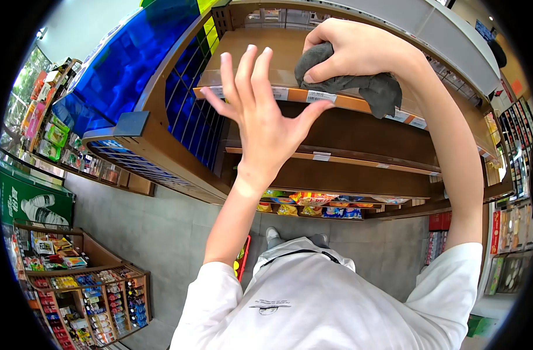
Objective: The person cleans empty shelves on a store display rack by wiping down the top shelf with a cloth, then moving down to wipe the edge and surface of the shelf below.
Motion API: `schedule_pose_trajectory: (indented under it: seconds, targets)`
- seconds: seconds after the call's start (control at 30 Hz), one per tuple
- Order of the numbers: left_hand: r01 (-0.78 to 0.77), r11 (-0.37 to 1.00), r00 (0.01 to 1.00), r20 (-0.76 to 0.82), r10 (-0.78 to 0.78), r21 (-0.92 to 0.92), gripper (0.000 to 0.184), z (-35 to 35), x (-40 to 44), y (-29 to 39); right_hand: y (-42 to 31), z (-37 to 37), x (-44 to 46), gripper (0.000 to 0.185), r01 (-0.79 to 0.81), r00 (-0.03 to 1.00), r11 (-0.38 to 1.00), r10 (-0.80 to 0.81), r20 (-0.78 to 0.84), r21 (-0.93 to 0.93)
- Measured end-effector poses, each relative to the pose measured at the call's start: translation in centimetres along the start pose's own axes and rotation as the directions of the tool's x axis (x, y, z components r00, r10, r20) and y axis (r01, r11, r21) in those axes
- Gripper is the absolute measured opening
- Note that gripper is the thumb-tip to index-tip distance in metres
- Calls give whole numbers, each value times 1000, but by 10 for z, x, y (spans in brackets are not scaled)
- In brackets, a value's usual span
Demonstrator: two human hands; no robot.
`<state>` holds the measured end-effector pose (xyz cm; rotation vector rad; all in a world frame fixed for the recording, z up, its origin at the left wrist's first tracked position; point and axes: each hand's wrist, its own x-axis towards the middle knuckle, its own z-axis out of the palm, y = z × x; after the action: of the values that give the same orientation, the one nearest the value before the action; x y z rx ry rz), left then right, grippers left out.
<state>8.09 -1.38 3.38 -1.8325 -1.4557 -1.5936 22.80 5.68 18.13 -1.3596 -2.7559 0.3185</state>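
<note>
My right hand [359,51] is closed around a crumpled dark grey cloth [362,87], and one end of it hangs over the front edge of the brown top shelf [252,49]. Fingers spread wide, my left hand [260,108] holds nothing; it is in front of the shelf's left part, near the orange label strip [351,101]. White price tags [321,97] sit along that strip. Whether the left hand touches the shelf edge, I cannot tell.
Lower brown shelves [359,178] run beneath, with colourful snack bags [313,198] at the bottom. A blue translucent panel [141,52] and wire side [190,99] flank the unit on the left. A stocked display stand [91,291] is at lower left. Behind my elbow lies a red basket [243,256].
</note>
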Motion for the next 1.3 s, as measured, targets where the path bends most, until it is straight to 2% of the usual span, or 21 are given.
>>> schedule_pose_trajectory:
  seconds: [0.17,0.3,0.37,0.5,0.57,0.7,0.9,0.97,1.0,1.07,1.17,1.23,1.3]
  targets:
    - [47,999,998,34,-46,-23,97,14,-2,-8,2,2,-3,44,20,998,1000,-20,-52,-10]
    - [40,999,999,24,-40,-18,96,13,-2,-9,-1,-3,-8,45,20,1000,1000,-20,8,-4]
    - [59,998,998,34,-58,-17,94,12,-2,-8,7,-3,-10,45,-28,999,999,29,13,-28]
    - [54,998,998,40,-54,-13,92,10,-1,-6,16,-7,-21,45,-25,1000,1000,25,-4,-13]
    - [62,998,997,41,-62,-16,91,11,-1,-7,18,-11,-27,46,-86,995,996,87,51,-21]
    - [54,998,998,41,-53,-18,90,11,0,-6,31,-10,-33,45,-90,996,996,90,0,-26]
    - [70,997,997,34,-70,-12,88,10,-2,-7,33,-15,-41,44,-126,991,991,127,48,-33]
    - [57,998,998,23,-57,-9,85,10,-1,-7,32,-19,-42,44,-139,986,990,141,92,-21]
    - [54,998,999,7,-54,-10,78,11,-1,-7,34,-19,-43,44,-137,986,990,139,89,-24]
    - [49,999,999,9,-49,-1,74,9,0,-6,37,-20,-44,43,-169,980,982,177,93,-88]
    - [48,998,999,12,-48,27,69,6,-1,-5,36,-21,-46,43,-114,990,982,125,69,-150]
    - [38,998,999,3,-38,43,67,6,1,-5,27,-23,-43,42,-111,985,976,134,113,-189]
    - [24,999,1000,0,-24,44,67,7,0,-6,24,-22,-44,41,18,997,964,3,77,-267]
